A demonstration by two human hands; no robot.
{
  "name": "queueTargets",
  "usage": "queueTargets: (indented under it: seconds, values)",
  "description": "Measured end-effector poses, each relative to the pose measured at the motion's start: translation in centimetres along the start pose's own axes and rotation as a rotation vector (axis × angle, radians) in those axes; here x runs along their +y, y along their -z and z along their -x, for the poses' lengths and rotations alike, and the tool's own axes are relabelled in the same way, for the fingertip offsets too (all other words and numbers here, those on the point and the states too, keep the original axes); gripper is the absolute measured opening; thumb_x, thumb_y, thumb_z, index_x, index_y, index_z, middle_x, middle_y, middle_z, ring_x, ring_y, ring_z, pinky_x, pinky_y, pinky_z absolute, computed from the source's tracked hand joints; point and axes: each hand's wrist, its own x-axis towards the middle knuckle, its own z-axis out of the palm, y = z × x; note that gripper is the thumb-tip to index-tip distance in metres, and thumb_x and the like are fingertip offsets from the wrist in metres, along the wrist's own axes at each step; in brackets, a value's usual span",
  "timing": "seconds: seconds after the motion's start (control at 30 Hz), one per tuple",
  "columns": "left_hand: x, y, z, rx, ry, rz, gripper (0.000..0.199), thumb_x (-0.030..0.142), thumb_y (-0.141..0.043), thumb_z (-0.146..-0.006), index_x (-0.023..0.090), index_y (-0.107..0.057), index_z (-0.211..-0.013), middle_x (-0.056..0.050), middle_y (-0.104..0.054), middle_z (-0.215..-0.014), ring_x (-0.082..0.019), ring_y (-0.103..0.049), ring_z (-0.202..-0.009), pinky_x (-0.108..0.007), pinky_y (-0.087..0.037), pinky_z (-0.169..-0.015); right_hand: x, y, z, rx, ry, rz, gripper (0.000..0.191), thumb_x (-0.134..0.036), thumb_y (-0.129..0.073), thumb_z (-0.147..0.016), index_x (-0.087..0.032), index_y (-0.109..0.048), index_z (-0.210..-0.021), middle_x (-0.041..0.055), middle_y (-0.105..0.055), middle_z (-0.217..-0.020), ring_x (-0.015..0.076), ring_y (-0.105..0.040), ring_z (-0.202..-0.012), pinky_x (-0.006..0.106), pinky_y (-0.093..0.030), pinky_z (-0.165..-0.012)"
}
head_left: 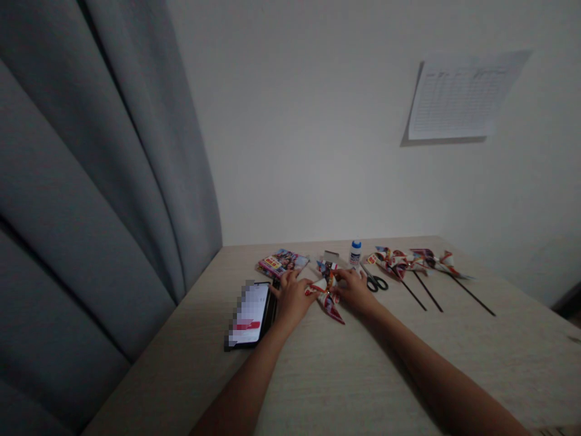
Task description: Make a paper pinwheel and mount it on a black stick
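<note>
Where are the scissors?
In the head view, the black-handled scissors lie on the table just right of the person's right hand, below and right of the blue-capped white bottle.

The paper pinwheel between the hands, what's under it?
The paper pinwheel lies on the pale table, one blade resting on it. What's beneath its middle can't be seen: the paper, the left hand and the right hand cover it.

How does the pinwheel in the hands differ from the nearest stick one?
The held pinwheel sits between left hand and right hand; the stick pinwheel lies untouched on the table. The held one shows no stick; the other has a black stick. Both are red-and-white printed paper.
</note>
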Motion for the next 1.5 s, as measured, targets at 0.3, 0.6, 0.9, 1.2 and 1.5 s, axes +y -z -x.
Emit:
queueTargets:
  seconds: [0.3,0.6,0.9,1.2,1.5]
  values:
    - [-1.1,1.5,0.4,-0.011,-0.010,-0.045,0.041,0.053,-0.064,-0.089,0.029,-0.070,-0.121,-0.008,-0.053,-0.148,-0.037,-0.037,-0.139,-0.071,-0.023,-0.113,0.3,1.9,0.5,0.024,0.171,-0.088,0.035,-0.035,-0.056,-0.092,-0.018,-0.068,-0.120,0.0102,-0.071,-0.116,0.0257,-0.061,-0.112,0.038,-0.043,-0.101]
    - [-2.5,4.4,-0.1,0.039,0.010,-0.278,0.020,0.030,-0.065,-0.091,0.029,-0.074,-0.108,-0.007,-0.069,-0.123,-0.030,-0.053,-0.123,-0.060,-0.031,-0.111,2.1,2.8,0.0,-0.026,0.262,0.058,0.026,-0.028,-0.055,-0.093,-0.018,-0.073,-0.109,0.0118,-0.073,-0.112,0.0257,-0.063,-0.109,0.036,-0.046,-0.097]
    - [-4.0,5.8,-0.1,-0.087,0.125,-0.381,0.044,0.021,-0.076,-0.078,0.039,-0.070,-0.118,-0.009,-0.057,-0.135,-0.035,-0.043,-0.133,-0.069,-0.031,-0.108,2.2,3.5,0.1,-0.070,0.275,0.114,0.028,-0.027,-0.053,-0.094,-0.017,-0.073,-0.111,0.0118,-0.073,-0.112,0.0269,-0.063,-0.108,0.037,-0.046,-0.097]
    - [-3.9,6.5,-0.1,-0.172,0.194,-0.378,0.074,0.038,-0.083,-0.071,0.033,-0.052,-0.139,-0.014,-0.044,-0.151,-0.037,-0.034,-0.140,-0.074,-0.026,-0.108,2.6,3.5,-0.2,-0.071,0.280,0.101,0.027,-0.024,-0.055,-0.092,-0.017,-0.074,-0.110,0.0119,-0.074,-0.111,0.0262,-0.064,-0.106,0.037,-0.046,-0.097]
    - [-3.8,6.0,-0.1,-0.350,0.143,-0.318,0.120,0.050,-0.089,-0.054,0.038,-0.026,-0.156,-0.016,-0.021,-0.165,-0.044,-0.012,-0.151,-0.079,-0.017,-0.108,2.2,3.5,-0.1,-0.076,0.270,0.100,0.027,-0.030,-0.053,-0.095,-0.018,-0.074,-0.108,0.0109,-0.074,-0.111,0.0253,-0.064,-0.106,0.035,-0.046,-0.097]
